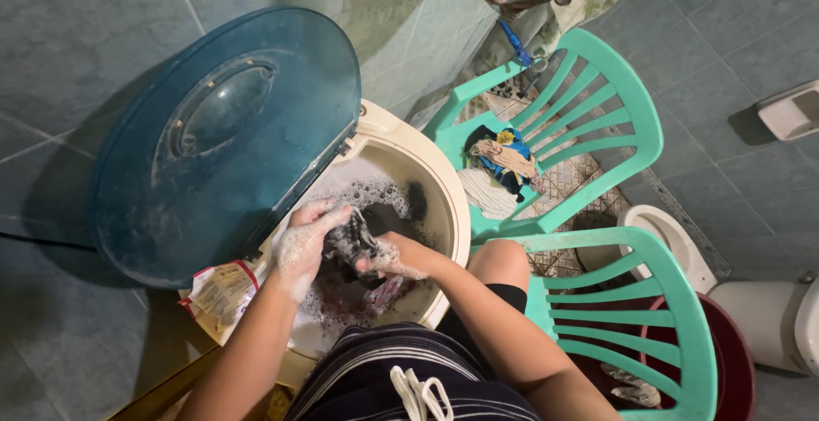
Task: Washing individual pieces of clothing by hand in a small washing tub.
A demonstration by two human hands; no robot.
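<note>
Both soapy hands work one dark garment (358, 246) over the suds in one open washing tub (444, 182): the left hand (307, 238) at nine o'clock and the right hand (384, 259) at three each clench it. Two green plastic chairs (597, 122) stand at two and four o'clock.

Dark striped shorts (401, 370) with white drawstring (420, 394), bare suds-covered arms.

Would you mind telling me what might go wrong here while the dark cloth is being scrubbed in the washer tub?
The raised blue lid leans open above both hands and might drop. Suds coat the left hand and right hand, so the grip on the dark cloth may slip. The packet on the rim could slide in.
</note>
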